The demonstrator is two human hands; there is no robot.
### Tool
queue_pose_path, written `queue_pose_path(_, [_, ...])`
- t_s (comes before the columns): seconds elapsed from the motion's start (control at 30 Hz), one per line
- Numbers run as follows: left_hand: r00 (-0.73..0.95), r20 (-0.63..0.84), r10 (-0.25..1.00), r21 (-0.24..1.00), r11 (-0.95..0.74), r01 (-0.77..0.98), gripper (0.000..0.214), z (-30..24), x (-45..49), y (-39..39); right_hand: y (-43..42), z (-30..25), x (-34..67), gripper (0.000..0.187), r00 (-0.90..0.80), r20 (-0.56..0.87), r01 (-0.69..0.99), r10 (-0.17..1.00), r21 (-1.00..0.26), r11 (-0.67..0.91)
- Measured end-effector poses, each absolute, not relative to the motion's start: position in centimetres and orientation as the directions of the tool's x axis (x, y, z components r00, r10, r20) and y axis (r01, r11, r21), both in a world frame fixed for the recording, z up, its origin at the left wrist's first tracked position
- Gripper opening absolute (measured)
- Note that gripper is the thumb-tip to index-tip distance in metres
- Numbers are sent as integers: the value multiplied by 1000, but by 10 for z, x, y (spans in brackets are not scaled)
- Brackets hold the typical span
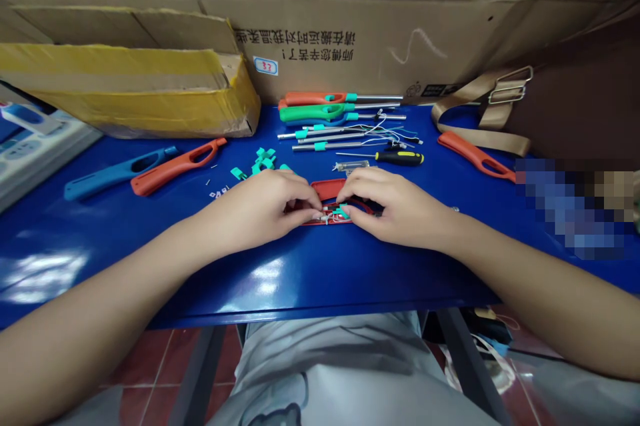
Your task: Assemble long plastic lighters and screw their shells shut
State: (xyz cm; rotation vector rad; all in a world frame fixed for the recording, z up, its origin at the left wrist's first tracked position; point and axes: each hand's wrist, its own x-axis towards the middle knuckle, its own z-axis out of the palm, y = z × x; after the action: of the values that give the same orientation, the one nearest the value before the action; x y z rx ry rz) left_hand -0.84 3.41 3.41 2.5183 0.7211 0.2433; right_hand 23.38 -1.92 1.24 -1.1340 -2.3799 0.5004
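Both hands meet over a red plastic lighter shell [330, 190] lying on the blue table [300, 279]. My left hand [265, 206] is closed, its fingertips pinching small parts at the shell's middle. My right hand [395, 203] is closed too, thumb and fingers pressing a teal piece [343, 213] and thin wires into the shell. Loose teal trigger pieces [260, 163] lie just behind my left hand. A small metal part [350, 165] rests behind the shell.
A black-and-yellow screwdriver [400, 158] lies behind my right hand. Assembled long lighters and metal tubes [330, 116] lie at the back. Blue [115, 174] and orange [175, 166] shells lie at left, another orange shell [475, 156] at right. Cardboard boxes [130, 89] and a brown bag [565, 99] line the back edge.
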Motion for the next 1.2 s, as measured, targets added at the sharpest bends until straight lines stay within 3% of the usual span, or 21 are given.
queue_pose_path(0.43, [814, -9, 581, 595, -651, 472, 14, 34, -9, 31, -21, 12, 235, 16, -531, 213, 669, 820, -489, 560])
queue_pose_path(0.7, [807, 22, 590, 545, -684, 485, 15, 36, -7, 28, -22, 14, 235, 15, -537, 186, 677, 823, -487, 552])
queue_pose_path(1.2, [779, 34, 626, 578, -648, 496, 14, 29, -4, 26, -23, 15, 234, 17, -541, 161, 699, 825, -460, 548])
